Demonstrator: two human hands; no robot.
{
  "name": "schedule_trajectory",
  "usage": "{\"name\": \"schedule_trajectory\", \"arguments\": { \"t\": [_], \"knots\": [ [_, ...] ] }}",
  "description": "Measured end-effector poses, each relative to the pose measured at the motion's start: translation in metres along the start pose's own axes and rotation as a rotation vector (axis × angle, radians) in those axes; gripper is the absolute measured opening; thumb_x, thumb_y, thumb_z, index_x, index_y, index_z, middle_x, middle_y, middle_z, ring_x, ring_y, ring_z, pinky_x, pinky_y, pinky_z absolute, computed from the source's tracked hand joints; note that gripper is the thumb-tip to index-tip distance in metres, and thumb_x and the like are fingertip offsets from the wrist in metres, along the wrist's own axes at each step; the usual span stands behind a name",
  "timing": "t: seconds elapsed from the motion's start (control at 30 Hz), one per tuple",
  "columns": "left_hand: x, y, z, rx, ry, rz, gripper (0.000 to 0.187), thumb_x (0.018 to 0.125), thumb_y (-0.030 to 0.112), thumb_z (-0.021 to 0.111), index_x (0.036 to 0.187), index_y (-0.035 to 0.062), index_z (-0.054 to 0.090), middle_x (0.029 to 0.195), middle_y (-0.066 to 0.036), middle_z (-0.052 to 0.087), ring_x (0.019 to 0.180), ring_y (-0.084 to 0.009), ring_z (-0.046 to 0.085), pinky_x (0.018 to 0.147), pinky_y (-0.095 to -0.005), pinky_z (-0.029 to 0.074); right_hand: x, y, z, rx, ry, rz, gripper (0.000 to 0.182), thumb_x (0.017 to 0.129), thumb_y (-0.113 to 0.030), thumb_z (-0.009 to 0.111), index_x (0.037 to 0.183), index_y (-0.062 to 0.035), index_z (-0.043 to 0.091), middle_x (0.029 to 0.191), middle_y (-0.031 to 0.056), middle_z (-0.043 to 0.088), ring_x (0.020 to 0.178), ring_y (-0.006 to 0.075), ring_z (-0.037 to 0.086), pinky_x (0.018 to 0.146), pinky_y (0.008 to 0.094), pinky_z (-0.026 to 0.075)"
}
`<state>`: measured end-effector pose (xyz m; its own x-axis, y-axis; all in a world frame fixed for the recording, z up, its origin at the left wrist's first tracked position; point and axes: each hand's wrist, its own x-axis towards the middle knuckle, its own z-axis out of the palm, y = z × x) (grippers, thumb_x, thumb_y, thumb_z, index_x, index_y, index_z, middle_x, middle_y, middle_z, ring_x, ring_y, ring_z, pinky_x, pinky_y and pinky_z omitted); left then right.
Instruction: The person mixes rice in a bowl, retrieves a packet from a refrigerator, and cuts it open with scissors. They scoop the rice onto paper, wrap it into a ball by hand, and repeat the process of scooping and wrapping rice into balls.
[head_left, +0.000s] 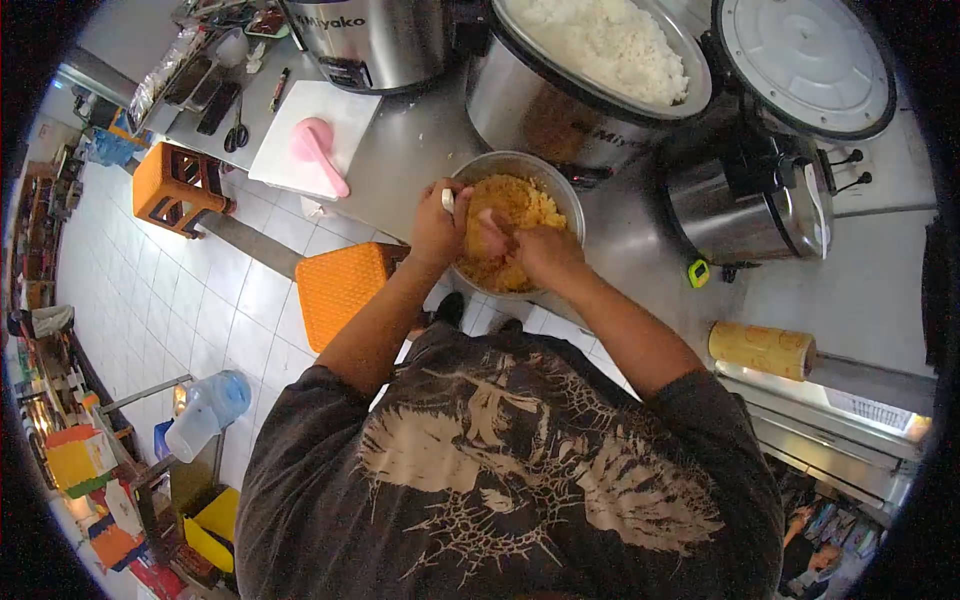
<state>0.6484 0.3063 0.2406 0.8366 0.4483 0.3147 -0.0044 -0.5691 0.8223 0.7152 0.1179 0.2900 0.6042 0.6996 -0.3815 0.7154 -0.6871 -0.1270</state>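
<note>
A round metal bowl (575, 197) at the front edge of the steel counter holds golden-brown crumb-like food (500, 190), with paler yellow lumps on its right side. My left hand (438, 228) grips the bowl's left rim, thumb over the inside. Something small and white shows at that hand's fingers; what it is, I cannot make out. Inside the bowl, my right hand (550, 258) reaches down with its fingers bent together into the food. A pinkish shape lies at those fingertips, too blurred to name.
A large cooker full of white rice (600, 50) stands behind the bowl, another cooker (375, 40) to its left. A pink rice paddle (325, 160) rests on a white board (285, 165). Scissors (237, 130), a yellow film roll (760, 350) and an orange stool (335, 295) are around.
</note>
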Motion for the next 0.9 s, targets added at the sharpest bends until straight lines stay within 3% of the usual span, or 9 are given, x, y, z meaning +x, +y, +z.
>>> {"name": "schedule_trajectory", "arguments": {
  "t": [0.13, 0.23, 0.33, 0.43, 0.53, 0.63, 0.73, 0.83, 0.9],
  "knots": [
    [0.010, 0.001, 0.001, 0.060, 0.041, 0.061, 0.025, 0.099, 0.029, 0.060, 0.101, 0.0041, 0.061, 0.087, -0.020, 0.067, 0.089, -0.0441, 0.060, 0.090, -0.0497, 0.044, 0.011, 0.015, -0.049, -0.034, 0.216, 0.106, 0.031, 0.097, -0.031, 0.047, 0.122, -0.0246, 0.066, 0.100, 0.0169, 0.072, 0.088, 0.0347, 0.072, 0.075, 0.0491, 0.056],
    [0.011, 0.006, 0.004, 0.199, 0.015, -0.018, 0.025, 0.099, 0.029, 0.059, 0.100, 0.0045, 0.061, 0.083, -0.020, 0.068, 0.082, -0.0448, 0.061, 0.089, -0.0496, 0.044, 0.009, 0.049, -0.066, 0.025, -0.198, 0.149, 0.029, 0.096, -0.028, 0.050, 0.118, -0.0203, 0.068, 0.101, 0.0166, 0.072, 0.090, 0.0368, 0.071, 0.076, 0.0499, 0.056],
    [0.013, 0.007, 0.006, 0.281, -0.010, -0.055, 0.027, 0.099, 0.030, 0.059, 0.099, 0.0036, 0.061, 0.078, -0.021, 0.067, 0.077, -0.0453, 0.062, 0.083, -0.0501, 0.046, -0.029, 0.030, -0.048, -0.103, -0.253, -0.152, 0.027, 0.095, -0.030, 0.053, 0.112, -0.0173, 0.070, 0.101, 0.0169, 0.072, 0.092, 0.0382, 0.070, 0.079, 0.0509, 0.055],
    [0.018, 0.005, 0.006, 0.059, -0.016, -0.110, 0.029, 0.100, 0.031, 0.058, 0.097, 0.0023, 0.060, 0.077, -0.022, 0.066, 0.075, -0.0451, 0.063, 0.073, -0.0505, 0.048, -0.034, 0.014, 0.008, 0.303, -0.037, -0.042, 0.034, 0.093, -0.032, 0.057, 0.126, -0.0306, 0.065, 0.103, 0.0124, 0.072, 0.091, 0.0364, 0.069, 0.078, 0.0508, 0.054],
    [0.022, 0.004, 0.006, -0.067, -0.010, -0.088, 0.030, 0.100, 0.031, 0.058, 0.094, 0.0016, 0.059, 0.078, -0.024, 0.065, 0.075, -0.0448, 0.063, 0.066, -0.0500, 0.049, -0.013, -0.006, 0.011, 0.192, -0.008, 0.046, 0.029, 0.093, -0.025, 0.057, 0.120, -0.0181, 0.067, 0.102, 0.0174, 0.071, 0.093, 0.0399, 0.069, 0.081, 0.0522, 0.054],
    [0.018, -0.002, 0.006, -0.086, -0.016, -0.064, 0.029, 0.100, 0.031, 0.058, 0.094, 0.0020, 0.059, 0.079, -0.023, 0.066, 0.074, -0.0442, 0.064, 0.065, -0.0499, 0.049, 0.000, 0.014, -0.011, 0.187, 0.004, 0.117, 0.033, 0.094, -0.028, 0.054, 0.125, -0.0225, 0.065, 0.099, 0.0199, 0.070, 0.090, 0.0414, 0.068, 0.077, 0.0526, 0.053],
    [0.019, 0.004, 0.005, -0.125, 0.005, -0.072, 0.029, 0.100, 0.031, 0.058, 0.095, 0.0024, 0.059, 0.080, -0.023, 0.066, 0.075, -0.0440, 0.064, 0.065, -0.0503, 0.050, -0.008, 0.036, -0.055, 0.100, 0.188, -0.012, 0.036, 0.095, -0.027, 0.053, 0.129, -0.0189, 0.061, 0.100, 0.0240, 0.069, 0.089, 0.0433, 0.068, 0.076, 0.0515, 0.054],
    [0.010, 0.004, 0.006, -0.091, 0.002, -0.084, 0.028, 0.100, 0.031, 0.058, 0.097, 0.0031, 0.059, 0.079, -0.022, 0.067, 0.074, -0.0447, 0.064, 0.065, -0.0507, 0.050, 0.013, 0.038, -0.054, -0.072, 0.131, 0.106, 0.042, 0.093, -0.022, 0.054, 0.134, -0.0164, 0.056, 0.101, 0.0264, 0.068, 0.093, 0.0438, 0.067, 0.079, 0.0514, 0.054],
    [0.011, 0.002, 0.007, -0.034, 0.016, -0.109, 0.028, 0.100, 0.031, 0.057, 0.098, 0.0037, 0.059, 0.077, -0.023, 0.066, 0.073, -0.0455, 0.064, 0.064, -0.0510, 0.049, 0.024, 0.023, -0.032, -0.008, 0.083, 0.195, 0.038, 0.092, -0.019, 0.055, 0.130, -0.0114, 0.059, 0.102, 0.0260, 0.069, 0.096, 0.0424, 0.068, 0.081, 0.0512, 0.054]
  ]
}}
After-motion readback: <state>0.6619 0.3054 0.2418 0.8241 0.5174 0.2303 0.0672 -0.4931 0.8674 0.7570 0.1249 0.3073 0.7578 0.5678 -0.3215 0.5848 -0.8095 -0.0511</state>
